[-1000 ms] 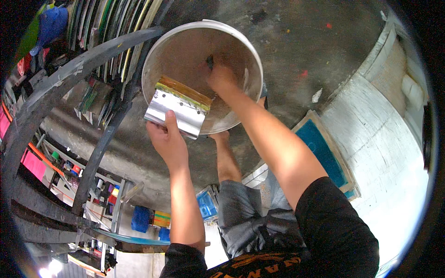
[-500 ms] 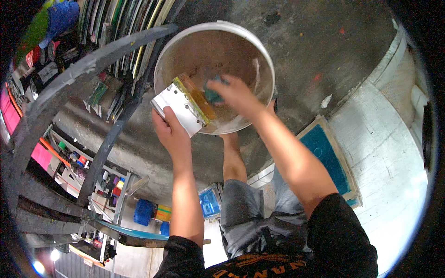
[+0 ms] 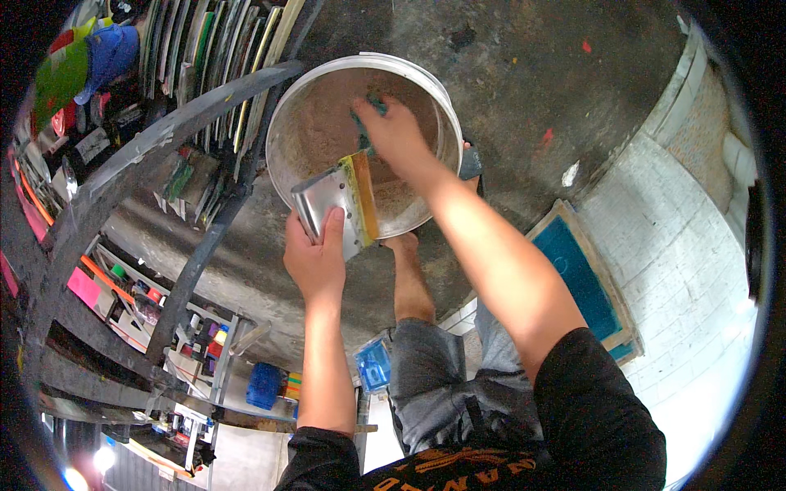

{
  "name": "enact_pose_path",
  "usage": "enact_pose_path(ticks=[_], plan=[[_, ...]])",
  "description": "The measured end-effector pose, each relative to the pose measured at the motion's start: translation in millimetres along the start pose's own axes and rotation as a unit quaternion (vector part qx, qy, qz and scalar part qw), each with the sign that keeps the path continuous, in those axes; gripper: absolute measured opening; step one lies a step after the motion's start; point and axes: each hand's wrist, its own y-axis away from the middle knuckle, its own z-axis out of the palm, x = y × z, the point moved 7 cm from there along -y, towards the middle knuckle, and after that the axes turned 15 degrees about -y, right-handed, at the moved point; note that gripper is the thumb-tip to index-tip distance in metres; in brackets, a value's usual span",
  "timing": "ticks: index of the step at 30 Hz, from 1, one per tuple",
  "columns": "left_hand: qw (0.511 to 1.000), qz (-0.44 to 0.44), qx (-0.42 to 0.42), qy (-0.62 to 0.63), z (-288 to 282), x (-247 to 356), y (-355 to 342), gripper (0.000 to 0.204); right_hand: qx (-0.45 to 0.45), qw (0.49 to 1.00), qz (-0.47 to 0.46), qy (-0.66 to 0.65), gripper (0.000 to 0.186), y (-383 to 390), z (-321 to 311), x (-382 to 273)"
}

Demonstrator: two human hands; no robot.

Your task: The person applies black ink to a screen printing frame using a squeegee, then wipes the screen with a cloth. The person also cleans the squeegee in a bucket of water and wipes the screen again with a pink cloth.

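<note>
My left hand grips the metal handle of a squeegee with a yellow rubber blade, held over the near rim of a round white bucket of murky brown water. My right hand reaches into the bucket beyond the blade and is closed on a green scrubbing pad, mostly hidden under the fingers. The bucket stands on a stained concrete floor.
A dark metal rack with stacked framed screens stands at the left. A screen frame with blue mesh leans by a white tiled wall at the right. My bare leg and foot show below the bucket. Shelves of small colourful containers sit lower left.
The squeegee has turned so its blade now points right. My right hand moved from beside the blade deeper into the bucket with the pad.
</note>
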Motion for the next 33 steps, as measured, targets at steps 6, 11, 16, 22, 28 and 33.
enact_pose_path(ticks=[6,11,16,22,28,33], plan=[[0.947,0.262,0.102,-0.154,1.1,15.1,8.2,0.036,-0.118,0.968,0.184,-0.121,0.063,54.1,-10.4,-4.1],[0.926,0.323,0.112,-0.160,7.1,20.7,29.3,0.037,-0.041,0.985,0.033,0.165,0.049,30.2,-35.3,2.2],[0.960,0.242,0.138,-0.040,-5.8,-9.9,18.6,0.028,-0.018,0.983,0.056,0.173,0.049,-5.0,-53.8,35.4],[0.972,0.030,0.098,0.210,-0.3,-37.6,-9.9,0.035,0.090,0.863,-0.008,0.497,0.046,-44.7,-41.6,51.3],[0.956,-0.013,0.078,0.282,13.2,-45.0,-29.6,0.035,0.041,0.923,0.145,0.354,0.042,-78.5,-63.9,128.2],[0.980,-0.030,0.082,0.181,11.7,-54.4,-34.4,0.034,-0.014,0.961,0.272,0.042,0.038,3.7,-0.4,82.8]])
